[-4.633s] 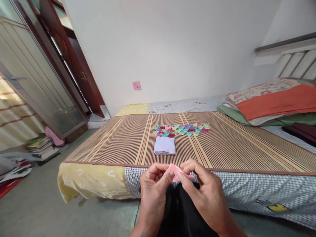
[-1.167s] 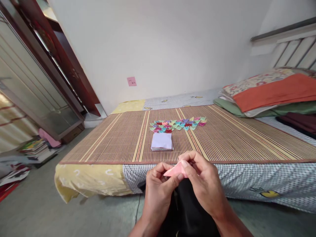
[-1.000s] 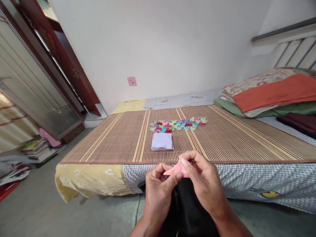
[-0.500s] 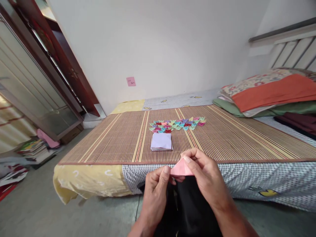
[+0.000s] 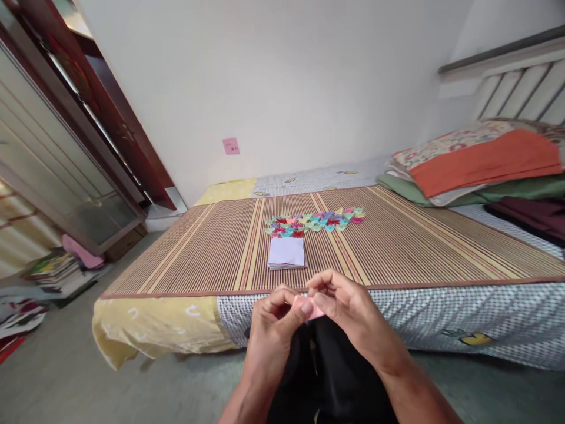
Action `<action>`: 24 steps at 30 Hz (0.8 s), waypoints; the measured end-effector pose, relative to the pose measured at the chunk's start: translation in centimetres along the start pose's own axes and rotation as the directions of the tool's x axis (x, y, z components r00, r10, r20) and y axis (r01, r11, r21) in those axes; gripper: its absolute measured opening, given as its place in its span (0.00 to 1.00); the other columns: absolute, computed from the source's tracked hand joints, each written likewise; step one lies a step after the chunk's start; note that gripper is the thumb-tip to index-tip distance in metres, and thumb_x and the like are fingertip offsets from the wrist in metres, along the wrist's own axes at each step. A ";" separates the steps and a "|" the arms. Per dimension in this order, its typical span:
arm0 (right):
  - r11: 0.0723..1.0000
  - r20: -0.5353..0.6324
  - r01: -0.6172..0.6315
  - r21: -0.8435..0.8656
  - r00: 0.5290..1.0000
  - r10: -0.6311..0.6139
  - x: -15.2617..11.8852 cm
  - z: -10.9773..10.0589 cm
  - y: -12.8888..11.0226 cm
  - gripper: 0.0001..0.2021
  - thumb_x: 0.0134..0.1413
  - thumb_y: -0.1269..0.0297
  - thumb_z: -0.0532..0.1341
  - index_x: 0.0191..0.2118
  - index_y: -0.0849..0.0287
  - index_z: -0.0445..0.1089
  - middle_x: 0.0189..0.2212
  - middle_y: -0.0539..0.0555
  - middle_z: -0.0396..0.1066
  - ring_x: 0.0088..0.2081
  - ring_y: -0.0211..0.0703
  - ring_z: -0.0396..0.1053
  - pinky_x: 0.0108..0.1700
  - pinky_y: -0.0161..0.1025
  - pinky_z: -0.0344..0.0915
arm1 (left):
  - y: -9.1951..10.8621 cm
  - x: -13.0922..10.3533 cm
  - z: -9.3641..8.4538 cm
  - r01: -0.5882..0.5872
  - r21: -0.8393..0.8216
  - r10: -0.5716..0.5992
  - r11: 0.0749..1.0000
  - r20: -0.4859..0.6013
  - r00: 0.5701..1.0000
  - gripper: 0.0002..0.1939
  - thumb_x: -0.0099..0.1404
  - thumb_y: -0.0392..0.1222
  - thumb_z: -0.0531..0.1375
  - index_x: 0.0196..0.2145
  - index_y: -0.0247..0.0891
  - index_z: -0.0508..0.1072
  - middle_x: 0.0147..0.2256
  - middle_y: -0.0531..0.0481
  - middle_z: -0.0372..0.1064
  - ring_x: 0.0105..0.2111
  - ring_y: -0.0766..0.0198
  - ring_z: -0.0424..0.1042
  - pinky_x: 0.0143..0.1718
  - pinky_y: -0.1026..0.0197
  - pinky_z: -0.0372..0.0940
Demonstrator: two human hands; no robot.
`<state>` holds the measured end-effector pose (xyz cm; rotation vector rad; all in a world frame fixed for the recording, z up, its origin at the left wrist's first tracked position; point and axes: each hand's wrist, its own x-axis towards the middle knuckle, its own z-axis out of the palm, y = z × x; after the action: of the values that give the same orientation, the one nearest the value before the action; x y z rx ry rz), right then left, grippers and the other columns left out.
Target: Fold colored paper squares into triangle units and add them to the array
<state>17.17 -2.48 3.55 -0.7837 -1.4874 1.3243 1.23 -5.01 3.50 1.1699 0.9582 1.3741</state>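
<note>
Just above the black trousers [image 5: 331, 371], at the near edge of the bed, both hands meet at a small piece of folded pink paper [image 5: 315, 311]. The left hand [image 5: 272, 330] pinches its left part, thumb on top and the other fingers curled behind. The right hand [image 5: 353, 315] lays its thumb on the right part, with the forefinger bent just above the paper; whether its hidden fingers press from behind, I cannot tell. Below the hands hangs a checked sheet [image 5: 441, 312], with a yellow section [image 5: 159, 324] to the left. Beyond them, a striped mat [image 5: 198, 253] covers much of the bed and bears a squarish stack of white paper [image 5: 286, 252]. Just behind the stack, small folded paper pieces [image 5: 324, 221] in many colours lie close together in a band that reaches to the right. Farther right are dark folded cloth [image 5: 534, 215] and a pile of bedding [image 5: 485, 162] with an orange panel. At the back, a pink square [image 5: 231, 146] with dark marks is on the pale wall [image 5: 309, 76].
</note>
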 end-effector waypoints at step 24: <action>0.967 -0.192 0.152 -0.204 0.963 -0.192 -0.2 0.0 -0.1 0.17 0.68 0.56 0.58 0.28 0.57 0.68 0.23 0.48 0.66 0.27 0.39 0.66 0.32 0.35 0.62 | -0.8 -0.2 1.1 -0.071 -0.239 0.013 0.968 -0.233 0.972 0.11 0.59 0.42 0.72 0.26 0.36 0.75 0.28 0.53 0.70 0.32 0.65 0.70 0.39 0.63 0.66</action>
<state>17.27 -2.64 3.56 -0.8648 -1.4868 0.9504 2.51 -5.17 2.98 0.8611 0.8956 1.6385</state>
